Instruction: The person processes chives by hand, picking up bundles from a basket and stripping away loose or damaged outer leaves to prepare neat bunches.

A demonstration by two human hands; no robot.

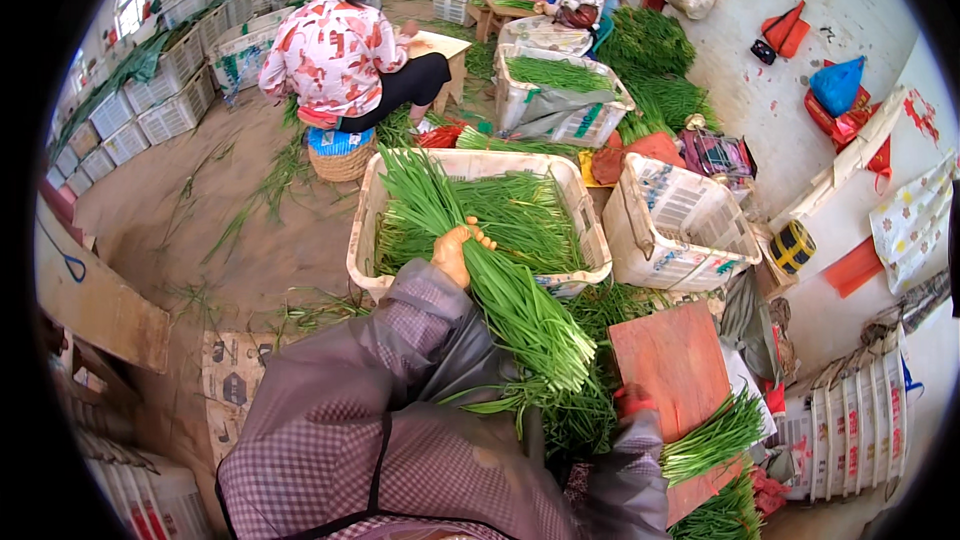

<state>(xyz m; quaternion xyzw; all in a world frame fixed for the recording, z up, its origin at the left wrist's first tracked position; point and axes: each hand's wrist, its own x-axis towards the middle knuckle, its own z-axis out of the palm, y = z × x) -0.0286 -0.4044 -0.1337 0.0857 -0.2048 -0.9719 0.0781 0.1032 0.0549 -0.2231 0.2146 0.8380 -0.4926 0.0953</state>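
My left hand (455, 256), in a pale yellowish glove, is closed round a thick bundle of long green chives (520, 310). The bundle slants from upper left to lower right, its pale cut ends toward my right side. Below it and just behind my hand stands a white plastic crate (362, 240) heaped with more chives (525, 210). My right hand (634, 402) is reddish and blurred, at the left edge of a reddish wooden board (675, 360); its fingers cannot be made out. A smaller bunch of chives (715, 438) lies across the board's near end.
Loose chives (580, 420) pile up between my lap and the board. A white crate (685, 225) stands right of the full one, another filled crate (560, 100) beyond. A person in a patterned shirt (335, 55) sits ahead on a basket stool (340, 160); another person (578, 0) sits farther back.
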